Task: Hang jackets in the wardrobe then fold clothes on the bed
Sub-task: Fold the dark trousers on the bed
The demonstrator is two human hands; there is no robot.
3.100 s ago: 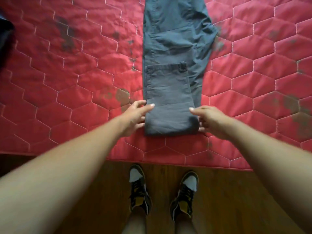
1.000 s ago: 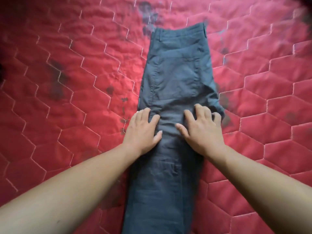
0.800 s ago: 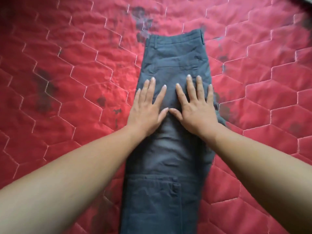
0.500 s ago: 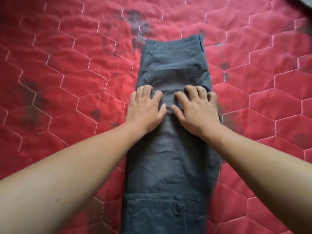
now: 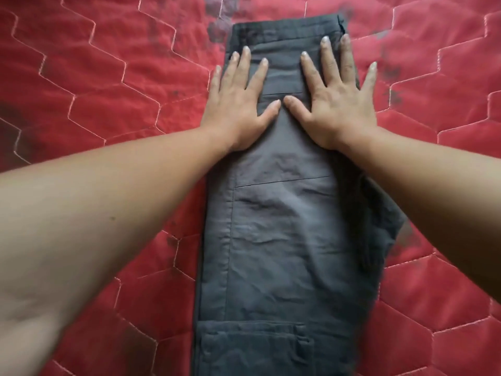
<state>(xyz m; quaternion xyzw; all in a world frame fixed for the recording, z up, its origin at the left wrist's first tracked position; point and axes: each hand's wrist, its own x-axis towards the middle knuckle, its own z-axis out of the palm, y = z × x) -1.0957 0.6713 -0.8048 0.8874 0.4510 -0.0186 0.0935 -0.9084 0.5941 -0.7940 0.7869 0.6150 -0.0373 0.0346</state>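
Trousers (image 5: 284, 240), folded lengthwise on bed (image 5: 108, 77) — left hand (image 5: 238, 104), right hand (image 5: 339, 104) flat, fingers spread, pressing far end. Best smoothed outward evenly before next fold.

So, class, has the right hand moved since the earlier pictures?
Yes: the right hand slid up the trousers, away from the person, fingertips now near the waistband.

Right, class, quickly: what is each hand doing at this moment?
Left hand: open, pressed flat on the grey trousers.
Right hand: open, pressed flat on them too.

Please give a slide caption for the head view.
Left hand and right hand press dark grey folded trousers onto red quilted bedcover.
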